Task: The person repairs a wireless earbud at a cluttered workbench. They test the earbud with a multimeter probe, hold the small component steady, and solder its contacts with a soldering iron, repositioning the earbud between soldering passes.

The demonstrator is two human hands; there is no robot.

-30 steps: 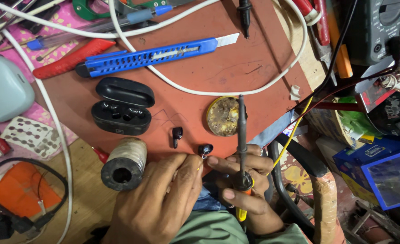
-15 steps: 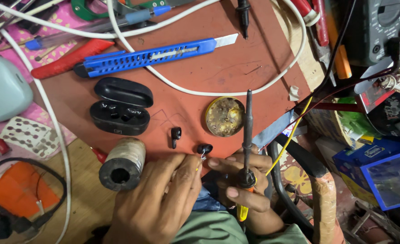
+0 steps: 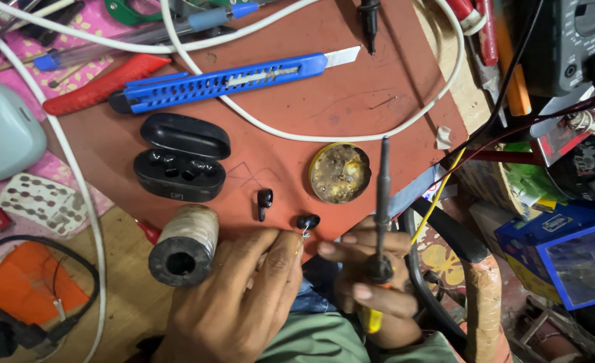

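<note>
At the near edge of the worktop [image 3: 351, 101], on its reddish mat, the left hand [image 3: 243, 302] pinches a small black earbud [image 3: 308, 220] between fingertips, a tiny silver lead poking up at its near side. The right hand [image 3: 371, 282] has its fingers wrapped around a soldering iron [image 3: 382, 202], held upright with the dark shaft pointing away from the body, the tip well above the earbud and just beside the round tin of flux [image 3: 340, 172]. A second earbud [image 3: 264, 200] lies loose towards the middle, near the open black charging case [image 3: 181, 158]. A spool of solder wire [image 3: 186, 243] rests at the near-left edge by the left wrist.

To work this joint well, it seems wise to keep the earbud braced against the mat, bring the tip down slowly to the lead alone, and touch only briefly so the plastic shell does not soften.

The joint itself is too small to read, and whether the tip is tinned cannot be told. The left thumb hides the earbud's underside. The blue utility knife [image 3: 223, 84] lies along the far side, clear of the work.
</note>
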